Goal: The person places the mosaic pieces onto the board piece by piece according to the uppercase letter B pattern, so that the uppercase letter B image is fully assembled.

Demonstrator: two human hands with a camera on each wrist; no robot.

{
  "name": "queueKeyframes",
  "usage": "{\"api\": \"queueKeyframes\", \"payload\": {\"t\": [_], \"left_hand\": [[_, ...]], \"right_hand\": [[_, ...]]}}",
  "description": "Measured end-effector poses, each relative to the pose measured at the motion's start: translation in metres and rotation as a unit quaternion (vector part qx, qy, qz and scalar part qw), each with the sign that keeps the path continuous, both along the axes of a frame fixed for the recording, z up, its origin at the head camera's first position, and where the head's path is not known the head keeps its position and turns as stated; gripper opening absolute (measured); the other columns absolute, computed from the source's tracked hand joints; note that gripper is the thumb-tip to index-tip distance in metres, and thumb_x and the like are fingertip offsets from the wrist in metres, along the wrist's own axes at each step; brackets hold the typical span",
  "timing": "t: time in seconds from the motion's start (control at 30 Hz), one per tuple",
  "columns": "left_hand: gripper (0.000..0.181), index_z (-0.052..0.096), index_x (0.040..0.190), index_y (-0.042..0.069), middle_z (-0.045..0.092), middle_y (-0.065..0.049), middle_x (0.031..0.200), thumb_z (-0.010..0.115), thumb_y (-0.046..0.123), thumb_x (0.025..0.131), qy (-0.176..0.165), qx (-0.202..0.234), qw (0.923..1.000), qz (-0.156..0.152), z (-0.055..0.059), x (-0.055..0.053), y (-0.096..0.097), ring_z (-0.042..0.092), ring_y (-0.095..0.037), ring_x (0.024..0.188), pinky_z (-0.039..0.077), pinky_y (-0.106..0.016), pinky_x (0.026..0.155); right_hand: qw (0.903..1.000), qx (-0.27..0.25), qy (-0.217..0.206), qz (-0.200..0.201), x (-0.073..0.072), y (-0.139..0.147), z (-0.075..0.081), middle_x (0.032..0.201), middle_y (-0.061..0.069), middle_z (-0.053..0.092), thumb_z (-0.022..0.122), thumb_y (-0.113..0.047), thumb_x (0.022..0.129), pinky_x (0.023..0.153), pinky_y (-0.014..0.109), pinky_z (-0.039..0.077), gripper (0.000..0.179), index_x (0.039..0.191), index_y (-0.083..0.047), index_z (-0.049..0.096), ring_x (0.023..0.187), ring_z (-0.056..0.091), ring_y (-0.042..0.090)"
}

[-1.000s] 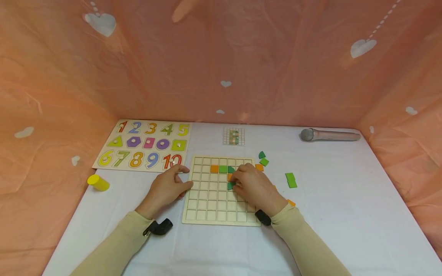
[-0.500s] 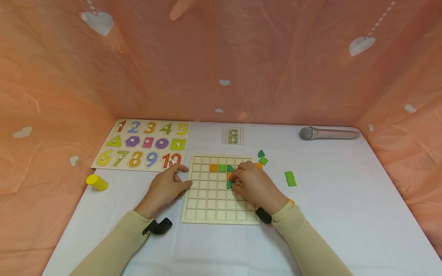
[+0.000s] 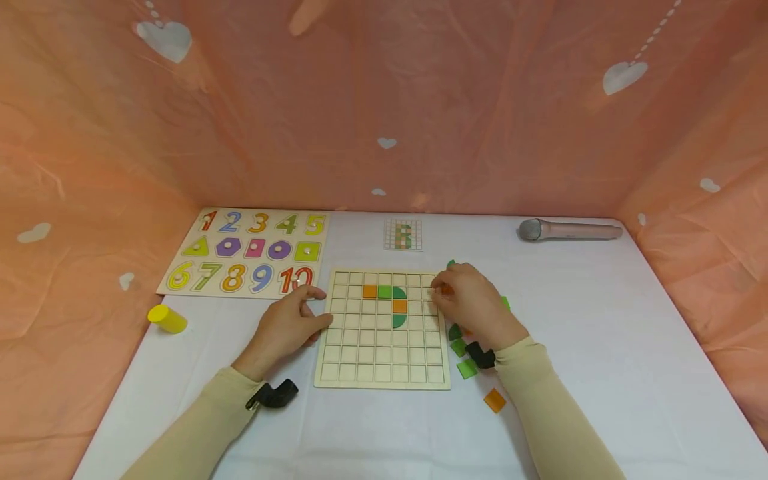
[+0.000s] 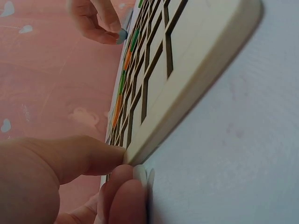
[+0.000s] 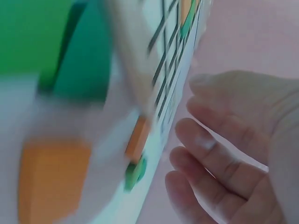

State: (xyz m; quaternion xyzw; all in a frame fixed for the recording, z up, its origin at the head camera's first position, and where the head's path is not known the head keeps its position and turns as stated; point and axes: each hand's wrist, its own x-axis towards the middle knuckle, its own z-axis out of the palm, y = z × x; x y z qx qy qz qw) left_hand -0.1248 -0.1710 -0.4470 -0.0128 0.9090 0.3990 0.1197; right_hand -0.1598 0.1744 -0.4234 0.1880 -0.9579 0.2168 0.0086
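Observation:
A wooden grid board (image 3: pixel 360 373) lies on the white table. Set in its cells are an orange square tile (image 3: pixel 369 291), a green square tile (image 3: pixel 385 291), a dark green quarter-circle tile (image 3: pixel 399 293), a second orange square (image 3: pixel 399 306) and another quarter-circle (image 3: pixel 399 321). My left hand (image 3: pixel 285 330) rests beside the board, its thumb (image 4: pixel 100 156) touching the left edge and its index finger stretched toward that edge. Over the board's right side is my right hand (image 3: pixel 474 303); in the right wrist view its fingers (image 5: pixel 205 144) are loosely bent with nothing between them.
Loose green tiles (image 3: pixel 467 369) and an orange tile (image 3: pixel 495 401) lie right of the board, some hidden under my right hand. Behind stands no wall but pink cloth (image 3: pixel 384 100). A pattern card (image 3: pixel 403 235), number puzzle (image 3: pixel 243 250), yellow cylinder (image 3: pixel 167 319) and microphone (image 3: pixel 570 231) surround the board.
My right hand has moved right, off the lower quarter-circle tile to the board's right edge. The orange and dark green tiles it covered now show fully. My left hand stays at the left edge.

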Motion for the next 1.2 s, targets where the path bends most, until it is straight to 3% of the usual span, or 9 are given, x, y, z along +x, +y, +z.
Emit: {"api": "queueKeyframes", "payload": {"t": [0.23, 0.47, 1.2], "left_hand": [[0.045, 0.064, 0.136, 0.014, 0.067, -0.002, 0.073, 0.078, 0.030, 0.096, -0.002, -0.004, 1.0000, 0.001, 0.000, -0.001, 0.000, 0.065, -0.017, 0.062, 0.045, -0.033, 0.068], [0.045, 0.063, 0.136, 0.015, 0.067, -0.001, 0.073, 0.078, 0.030, 0.097, -0.001, -0.004, 1.0000, -0.002, -0.001, -0.002, -0.001, 0.064, -0.017, 0.063, 0.044, -0.032, 0.067], [0.045, 0.064, 0.136, 0.014, 0.067, -0.001, 0.072, 0.079, 0.030, 0.096, -0.003, 0.004, 1.0000, 0.000, -0.001, 0.000, -0.001, 0.064, -0.016, 0.061, 0.044, -0.031, 0.064]], "right_hand": [[0.9967, 0.013, -0.041, -0.069, -0.013, 0.025, -0.003, 0.114, 0.009, 0.075, 0.076, -0.020, 0.098, 0.102, 0.049, 0.056, 0.020, 0.114, -0.008, 0.080, 0.113, 0.065, 0.029], [0.9936, 0.008, -0.060, -0.096, -0.018, 0.037, -0.005, 0.121, 0.015, 0.074, 0.075, -0.019, 0.099, 0.112, 0.056, 0.051, 0.026, 0.121, -0.004, 0.078, 0.120, 0.063, 0.036], [0.9920, 0.012, -0.056, -0.113, -0.021, 0.039, -0.010, 0.118, 0.018, 0.073, 0.074, -0.016, 0.099, 0.107, 0.057, 0.052, 0.026, 0.120, 0.000, 0.077, 0.116, 0.065, 0.038]]}}
